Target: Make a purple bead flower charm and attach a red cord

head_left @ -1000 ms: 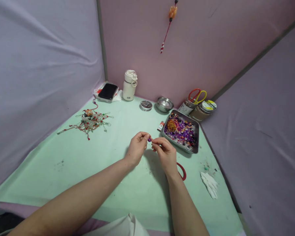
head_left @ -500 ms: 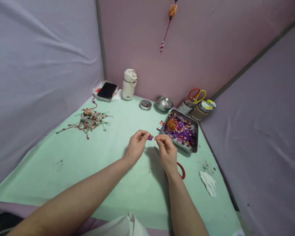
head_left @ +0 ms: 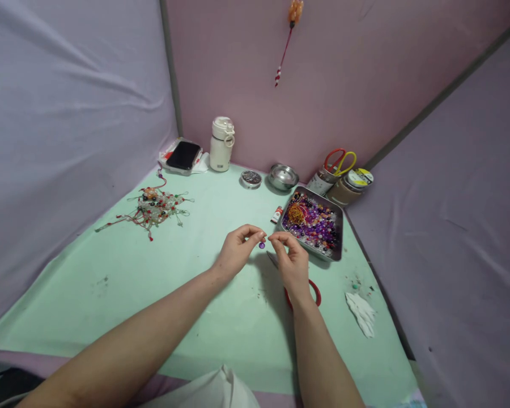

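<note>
The purple bead (head_left: 262, 245) hangs just below the left hand (head_left: 237, 248), left of the tray (head_left: 323, 258); round, its axis unreadable. Left and right hand (head_left: 292, 262) both pinch narrowly, their hold too small to tell

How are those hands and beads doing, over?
Left hand, right hand: both pinching, close together. Purple bead close beside the left. Red-handled scissors partly hidden beneath right hand.
</note>
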The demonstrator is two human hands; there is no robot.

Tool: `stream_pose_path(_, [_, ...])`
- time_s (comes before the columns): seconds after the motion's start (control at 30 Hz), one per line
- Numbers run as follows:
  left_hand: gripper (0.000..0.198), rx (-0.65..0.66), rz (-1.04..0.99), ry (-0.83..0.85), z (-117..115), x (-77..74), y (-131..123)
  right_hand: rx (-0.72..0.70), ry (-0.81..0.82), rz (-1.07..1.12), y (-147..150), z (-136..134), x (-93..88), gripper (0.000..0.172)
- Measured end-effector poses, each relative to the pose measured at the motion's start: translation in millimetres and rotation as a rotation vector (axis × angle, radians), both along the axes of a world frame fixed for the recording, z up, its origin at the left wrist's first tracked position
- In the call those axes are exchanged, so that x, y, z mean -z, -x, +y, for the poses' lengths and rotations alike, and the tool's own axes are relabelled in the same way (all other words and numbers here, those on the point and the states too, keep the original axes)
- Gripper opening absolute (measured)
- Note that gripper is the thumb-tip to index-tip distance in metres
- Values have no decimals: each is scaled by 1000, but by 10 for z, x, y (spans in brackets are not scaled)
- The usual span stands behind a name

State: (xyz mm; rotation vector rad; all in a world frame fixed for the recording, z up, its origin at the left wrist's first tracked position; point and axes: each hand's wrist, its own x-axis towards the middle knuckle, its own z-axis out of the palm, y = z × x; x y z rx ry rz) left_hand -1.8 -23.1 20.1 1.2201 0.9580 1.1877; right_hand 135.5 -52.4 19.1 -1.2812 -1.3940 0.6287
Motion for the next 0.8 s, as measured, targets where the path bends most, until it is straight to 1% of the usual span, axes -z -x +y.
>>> stream_pose_path(0.1, [17, -28, -46, 20, 9, -23, 19, 23, 100, 24, -12, -6, 9, 17])
stream_pose_path(0.2, [17, -75, -68, 38, 28, -25, 41, 44, 146, 60, -33, 0, 32, 18])
stream_pose_path(0.3, [17, -104, -85, 49, 48, -15, 52, 52, 129, 79, -49, 7, 48, 17])
stream_pose_path(0.43, [18, -53, -99, 76, 48, -8, 35, 46, 55, 57, -46, 7, 38, 16])
stream_pose_path(0.5, [17, -16, -68, 66, 38, 0, 18, 28, 29, 50, -36, 8, 26, 15])
stream_pose_path(0.6, [15, 19, 20, 23, 17, 22, -1, 17, 49, 63, -21, 14, 14, 14])
stream_pose_path(0.73, [13, 29, 161, -50, -4, 50, -5, 40, 109, 92, -15, 28, 21, 14])
stream_pose_path(0.8, [13, 17, 251, -125, -7, 65, -1, 47, 142, 104, -22, 34, 31, 15])
